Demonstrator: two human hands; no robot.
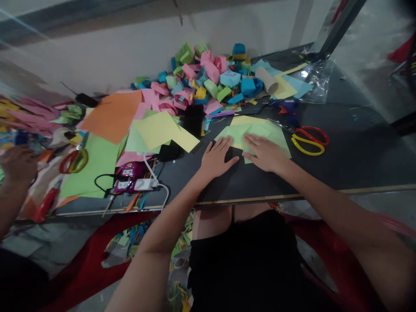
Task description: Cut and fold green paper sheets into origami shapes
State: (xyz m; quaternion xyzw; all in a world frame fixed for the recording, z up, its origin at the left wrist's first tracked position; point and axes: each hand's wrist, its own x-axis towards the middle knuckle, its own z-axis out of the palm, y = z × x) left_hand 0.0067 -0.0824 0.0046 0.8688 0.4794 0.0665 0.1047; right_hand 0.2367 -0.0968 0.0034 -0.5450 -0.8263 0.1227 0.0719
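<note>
On the dark table, light green paper (271,131) lies in front of me, with a piece of yellow paper (245,121) showing at its far edge. My right hand (264,152) rests flat on the green sheet, fingers stretched out. Beside it, my left hand (217,158) is spread, its fingertips at the paper's left corner and its palm toward the tabletop. Neither hand grips anything. Scissors with red and yellow handles (310,140) lie to the right of the paper, blades partly over its edge.
Behind is a heap of folded colored paper pieces (211,78). A cardboard tube (266,80) and a blue glue gun (287,108) lie at back right. Leftward are orange paper (113,115), a power strip (130,177), more scissors (74,160) and another person's hand (19,167).
</note>
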